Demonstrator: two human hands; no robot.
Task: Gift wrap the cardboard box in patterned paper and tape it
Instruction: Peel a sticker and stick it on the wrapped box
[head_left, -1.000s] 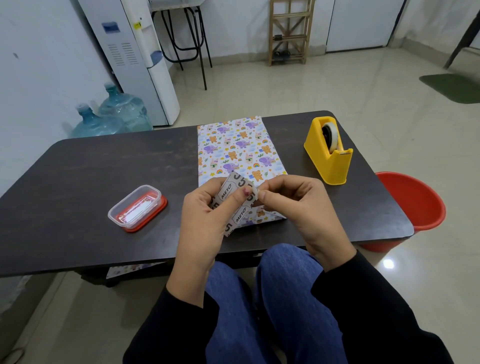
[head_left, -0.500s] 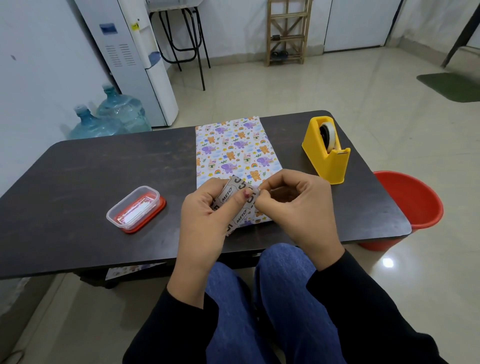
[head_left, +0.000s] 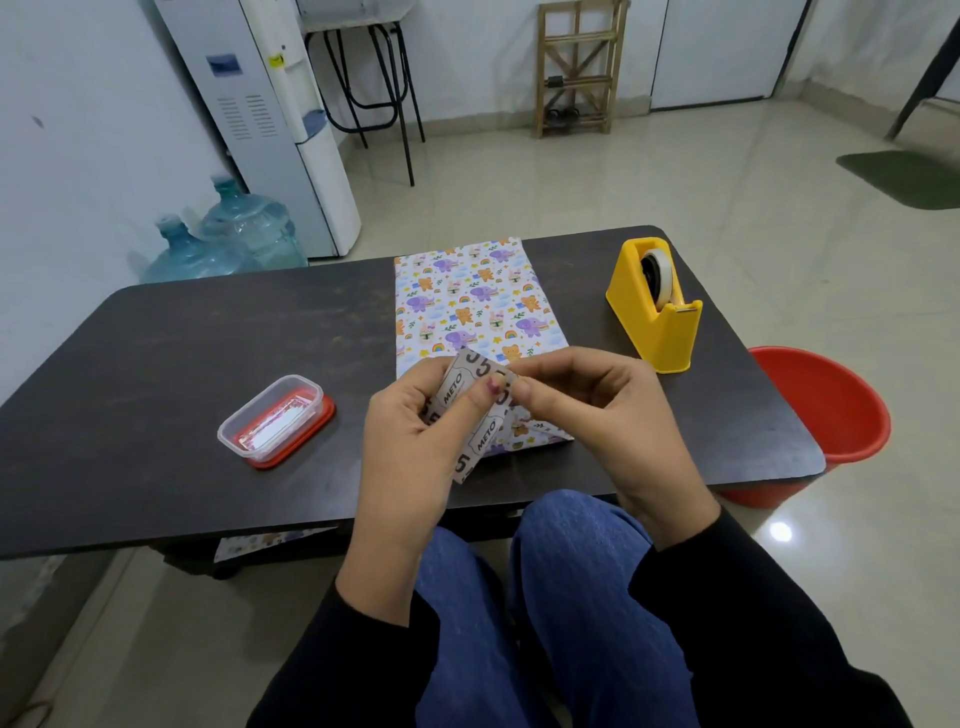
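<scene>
The left hand (head_left: 415, 431), low in the middle of the frame, grips a small grey paper strip (head_left: 485, 437) printed with "METO" and large figures. Its thumb lies across the front of the paper strip and its fingers are curled behind. The right hand (head_left: 597, 410) sits just to the right, fingers curled, with thumb and forefinger pinching the strip's upper right corner beside the left thumbnail. Both wrists come out of black sleeves (head_left: 753, 623) at the bottom of the frame, above knees in blue jeans (head_left: 571, 597).

Directly behind the hands lies the wrapped box (head_left: 467, 306), a flat oblong covered in white paper patterned with cartoon elephants, bears and rainbows. It rests flat on the dark brown bench (head_left: 182, 364), running from mid-frame toward the far edge; its near end is partly hidden by the hands.

To the right of the box, apart from it, stands a yellow plastic tape dispenser (head_left: 657, 332) holding a roll of tape (head_left: 658, 275). At left on the bench, well apart from the box, sits a clear plastic container on a red lid (head_left: 275, 421).

A red plastic bucket (head_left: 826, 410) stands on the tiled floor past the bench's right edge. In the upper left are two blue water bottles (head_left: 244, 228) and a white water dispenser (head_left: 270, 114). A wooden rack (head_left: 576, 67) stands against the wall at the top centre.
</scene>
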